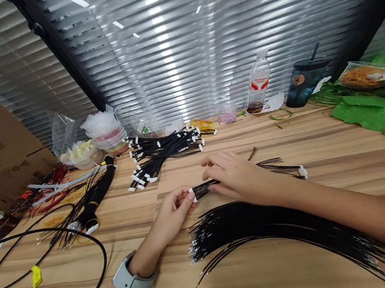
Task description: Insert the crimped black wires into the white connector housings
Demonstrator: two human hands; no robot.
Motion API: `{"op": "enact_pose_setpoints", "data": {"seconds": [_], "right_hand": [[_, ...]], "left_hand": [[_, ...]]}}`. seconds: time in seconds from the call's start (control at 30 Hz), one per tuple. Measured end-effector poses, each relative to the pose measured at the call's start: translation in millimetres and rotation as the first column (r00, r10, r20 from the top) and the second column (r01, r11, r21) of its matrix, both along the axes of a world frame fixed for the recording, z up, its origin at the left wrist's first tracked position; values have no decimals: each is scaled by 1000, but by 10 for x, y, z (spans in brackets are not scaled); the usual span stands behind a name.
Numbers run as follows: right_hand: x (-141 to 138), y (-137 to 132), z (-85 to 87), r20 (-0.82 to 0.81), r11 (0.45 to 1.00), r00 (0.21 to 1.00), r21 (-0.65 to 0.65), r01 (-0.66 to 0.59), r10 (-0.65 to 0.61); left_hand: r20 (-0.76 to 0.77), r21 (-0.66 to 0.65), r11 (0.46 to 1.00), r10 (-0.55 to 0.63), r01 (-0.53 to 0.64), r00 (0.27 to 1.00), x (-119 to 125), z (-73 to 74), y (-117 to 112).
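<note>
My left hand (174, 210) pinches the white connector end of a small bundle of black wires (204, 188) above the wooden table (247, 275). My right hand (232, 174) lies over the same bundle a little further along, fingers curled on the wires. Beyond my right wrist, other wires with a white connector (302, 172) trail off to the right. A large loose sheaf of black wires (273, 227) with bare tips lies just below both hands. A pile of finished black wires with white connectors (162, 154) sits behind the hands. A grey watch (131, 281) is on my left wrist.
Left: a tied black wire bundle (95, 197), red wires (46, 189), a black cable with a yellow tag (36, 276), cardboard boxes (0, 150). Back: plastic bags and tubs (105, 135), a water bottle (258, 82), a dark cup (305, 82). Right: green sheets (371, 116), boxes of rubber bands (364, 75).
</note>
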State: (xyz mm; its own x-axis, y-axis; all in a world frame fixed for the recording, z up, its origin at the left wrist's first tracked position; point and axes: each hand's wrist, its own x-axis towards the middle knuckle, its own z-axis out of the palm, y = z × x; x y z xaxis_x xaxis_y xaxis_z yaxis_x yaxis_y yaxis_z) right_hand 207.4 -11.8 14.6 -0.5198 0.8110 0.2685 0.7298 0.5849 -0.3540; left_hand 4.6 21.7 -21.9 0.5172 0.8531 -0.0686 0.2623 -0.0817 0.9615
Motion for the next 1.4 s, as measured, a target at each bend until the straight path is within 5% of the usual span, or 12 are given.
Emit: {"op": "enact_pose_setpoints", "data": {"seconds": [0.17,0.33,0.47,0.7,0.97,1.4], "right_hand": [[-267,-351,-327,29,991,998,126,-52,49],[-293,-386,-591,50,986,997,155,-64,57],[-254,-309,-525,-79,993,996,117,-31,40],[-170,-183,-384,-321,957,921,-254,144,-223],[-181,-191,-375,-221,951,935,-198,236,-278],[-190,-168,-413,-152,969,961,-124,215,-233]], "left_hand": [[37,-48,999,14,-12,999,-16,-22,17],[2,-68,998,-11,12,1000,-63,10,8],[-21,-111,994,4,-6,1000,-89,50,1],[-74,-81,997,-17,11,997,-70,82,-31],[-115,-53,997,-56,50,992,-42,48,-106],[-176,-52,998,-41,32,983,-34,-1,-133]]}}
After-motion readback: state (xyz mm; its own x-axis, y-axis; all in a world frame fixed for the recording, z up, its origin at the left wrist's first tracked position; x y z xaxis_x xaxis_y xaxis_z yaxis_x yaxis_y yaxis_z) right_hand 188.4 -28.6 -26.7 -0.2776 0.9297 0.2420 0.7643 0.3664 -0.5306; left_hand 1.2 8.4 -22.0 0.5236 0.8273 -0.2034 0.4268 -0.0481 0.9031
